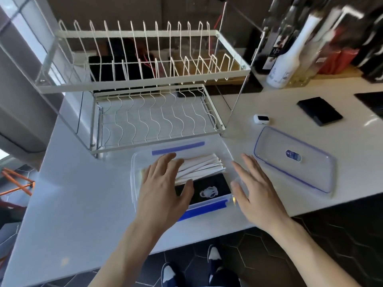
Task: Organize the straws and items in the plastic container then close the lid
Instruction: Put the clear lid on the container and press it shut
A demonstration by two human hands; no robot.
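White counter (83, 204) held a clear plastic container (133, 175), uncovered, in front of the dish rack (132, 88) — its lid (294, 158) lay flat just right. Inside: white wrapped straws (199, 166), black packet (209, 189). Left hand (163, 187) flat-fingered over the contents, right hand (257, 189) spread at the container's right end — neither grasped anything.

Two bare forearms are seen, no sleeves, no rings, no watch on the left hand (163, 189) or right hand (257, 189). Below, dark navy slip-on shoes (213, 259) with white socks are worn.
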